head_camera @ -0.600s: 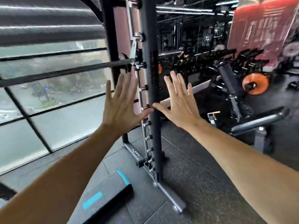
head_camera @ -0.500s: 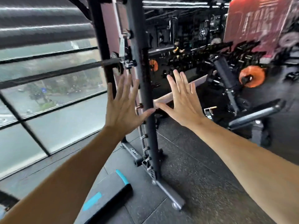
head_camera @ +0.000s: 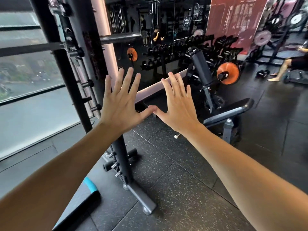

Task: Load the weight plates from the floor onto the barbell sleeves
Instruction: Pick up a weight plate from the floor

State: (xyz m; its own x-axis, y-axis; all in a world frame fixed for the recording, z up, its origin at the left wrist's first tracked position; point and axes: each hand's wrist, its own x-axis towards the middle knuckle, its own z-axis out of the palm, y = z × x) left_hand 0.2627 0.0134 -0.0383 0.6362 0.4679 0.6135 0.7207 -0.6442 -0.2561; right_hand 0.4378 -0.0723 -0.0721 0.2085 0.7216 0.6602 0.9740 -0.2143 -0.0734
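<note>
Hands: left hand (head_camera: 122, 105) and right hand (head_camera: 177, 107) spread flat, empty, thumb tips now touching.
Rack upright (head_camera: 86, 67): shifted left since earlier.
Barbell sleeve (head_camera: 120, 37): bare.

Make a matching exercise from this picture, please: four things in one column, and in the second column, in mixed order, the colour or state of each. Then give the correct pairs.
Column one:
1. left hand
2. weight plate behind the bench
3. rack upright
4. stripe on the mat

Column two:
A. orange
B. light blue
C. open, fingers spread, holding nothing
D. dark grey

Pairs: 1-C, 2-A, 3-D, 4-B

The right hand is open too, its thumb tip close to the left thumb.
</note>
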